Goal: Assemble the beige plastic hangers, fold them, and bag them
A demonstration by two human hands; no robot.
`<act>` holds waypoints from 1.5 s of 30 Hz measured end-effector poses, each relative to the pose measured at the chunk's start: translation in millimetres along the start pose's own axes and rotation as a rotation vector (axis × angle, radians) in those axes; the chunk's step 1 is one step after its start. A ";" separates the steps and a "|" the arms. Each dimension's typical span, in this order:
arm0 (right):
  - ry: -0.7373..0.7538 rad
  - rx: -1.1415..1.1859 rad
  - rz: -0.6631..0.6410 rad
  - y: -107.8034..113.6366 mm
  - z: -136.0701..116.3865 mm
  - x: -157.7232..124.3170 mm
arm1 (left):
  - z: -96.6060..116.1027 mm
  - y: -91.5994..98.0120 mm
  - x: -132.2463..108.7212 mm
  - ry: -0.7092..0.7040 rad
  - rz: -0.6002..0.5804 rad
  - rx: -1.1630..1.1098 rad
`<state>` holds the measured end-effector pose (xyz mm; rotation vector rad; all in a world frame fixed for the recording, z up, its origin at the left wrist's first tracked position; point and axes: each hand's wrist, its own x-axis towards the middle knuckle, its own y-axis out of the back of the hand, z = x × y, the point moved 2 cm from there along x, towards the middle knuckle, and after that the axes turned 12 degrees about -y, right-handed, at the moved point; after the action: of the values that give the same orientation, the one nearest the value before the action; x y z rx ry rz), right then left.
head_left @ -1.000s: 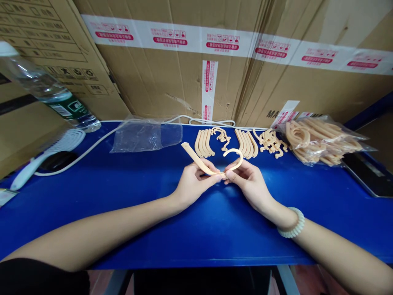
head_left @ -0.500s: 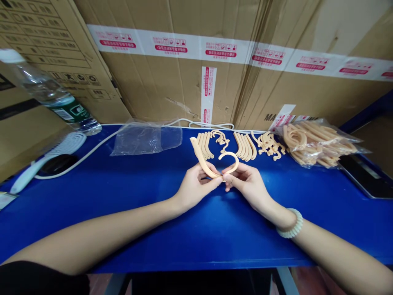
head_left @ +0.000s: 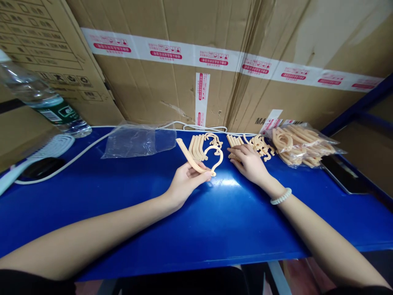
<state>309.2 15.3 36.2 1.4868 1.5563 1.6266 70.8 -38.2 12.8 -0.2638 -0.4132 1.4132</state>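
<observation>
My left hand (head_left: 187,180) pinches a beige curved arm piece (head_left: 188,156), and a beige hook (head_left: 221,157) is joined to its lower end. My right hand (head_left: 250,164) lies over a row of curved arm pieces (head_left: 233,140) further right, its fingers bent onto them; whether it grips one is hidden. Behind the held piece is another row of curved pieces (head_left: 197,147), with small hooks (head_left: 213,138) beside it. More small hooks (head_left: 264,146) lie in a heap to the right of my right hand.
On the blue table (head_left: 184,233), clear bags of beige pieces (head_left: 297,143) and a dark phone (head_left: 345,174) sit at right. A flat plastic bag (head_left: 135,141), white cable (head_left: 82,153), hairbrush (head_left: 52,147) and water bottle (head_left: 52,104) are at left. Cardboard (head_left: 147,90) stands behind.
My right hand has let go of the hook and moved right and forward onto the right row. My left hand still holds the joined pieces. The view has shifted slightly.
</observation>
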 end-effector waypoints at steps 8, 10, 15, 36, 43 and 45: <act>0.076 0.112 0.117 -1.2 -4.6 0.2 | 1.7 -3.2 -0.7 -0.006 0.023 -0.014; 0.032 0.240 0.196 5.9 -12.2 -2.4 | 1.5 -3.5 -0.6 -0.007 0.026 -0.019; -0.305 0.703 0.405 31.9 -43.0 -19.1 | -0.4 -2.2 -0.4 -0.029 0.002 -0.009; -0.824 1.648 -0.357 -4.2 -71.6 -35.5 | -1.4 1.9 3.3 0.034 -0.050 -0.088; -0.699 1.548 -0.369 -6.5 -73.6 -36.2 | -1.4 3.7 5.6 -0.023 -0.178 -0.097; -0.658 1.513 -0.363 -5.9 -73.8 -36.2 | -1.3 3.3 5.3 -0.021 -0.198 -0.089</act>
<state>254.0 -45.7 32.5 1.7884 2.4134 -0.5452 68.9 -32.4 10.9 -0.2730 -0.5067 1.2064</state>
